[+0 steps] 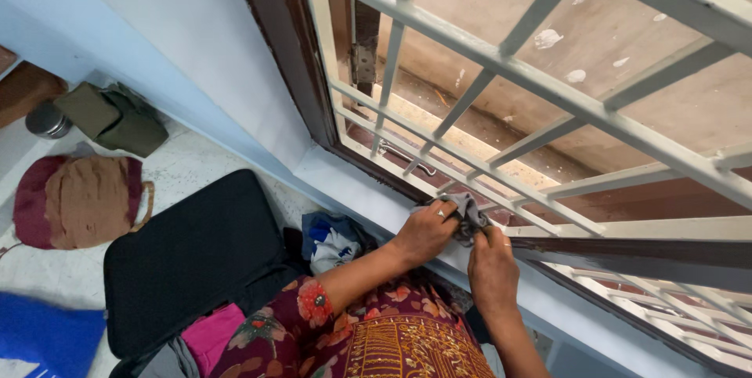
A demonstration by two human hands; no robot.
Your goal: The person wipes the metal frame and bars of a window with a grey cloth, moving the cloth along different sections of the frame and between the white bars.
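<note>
The person wears a dark maroon dress with a flower print in red, pink and green. The short sleeve (301, 307) ends above the elbow and has a big red flower on it. The front has gold embroidery (407, 347) in fine lines. The left hand (427, 229) has a ring (441, 213) on one finger. The right hand (492, 268) is bare.

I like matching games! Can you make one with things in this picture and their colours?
Things:
1. cloth held by the left hand and the right hand
2. window bars
3. suitcase
4. metal tin

Colours:
a. black
b. silver
c. grey
d. white

Pairs: 1-c, 2-d, 3-a, 4-b
</note>
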